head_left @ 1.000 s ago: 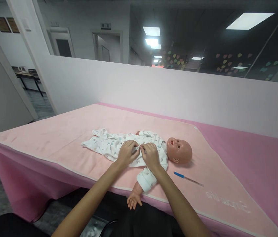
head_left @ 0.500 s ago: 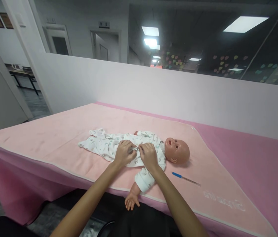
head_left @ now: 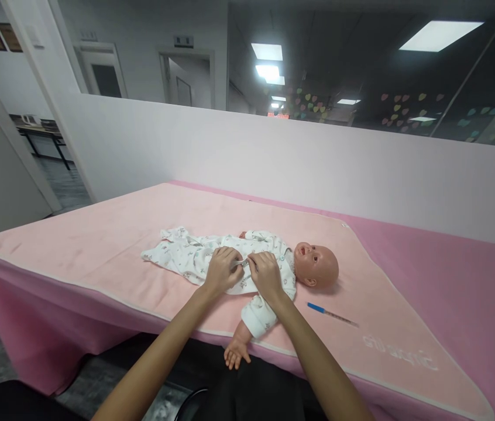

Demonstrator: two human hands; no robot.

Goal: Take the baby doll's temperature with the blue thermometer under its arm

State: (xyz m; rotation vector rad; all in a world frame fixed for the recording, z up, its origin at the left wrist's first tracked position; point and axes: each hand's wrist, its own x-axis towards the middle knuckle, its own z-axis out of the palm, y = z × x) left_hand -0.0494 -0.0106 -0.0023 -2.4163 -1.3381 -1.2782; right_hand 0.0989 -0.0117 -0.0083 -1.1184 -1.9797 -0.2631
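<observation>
A baby doll [head_left: 316, 266] lies on its back across the table, its head to the right and one arm hanging over the near edge. It wears a white printed romper [head_left: 181, 255]. Over the doll's belly, my left hand [head_left: 224, 270] is closed on a fold of the romper's front. My right hand [head_left: 265, 272] pinches the same front edge just beside it, close to the chest. The fingertips of both hands nearly meet. Whatever fastener may be between them is too small to make out.
A thermometer-like stick with a blue cap [head_left: 316, 307] lies near the doll's head. A pale pink blanket [head_left: 111, 228] covers the table over a darker pink cloth [head_left: 462, 263]. Behind stands a white partition [head_left: 247, 146] with glass above it.
Both hands stay at the romper's front with almost the same grip. The whole view has shifted very slightly; the doll and the stick lie as before.
</observation>
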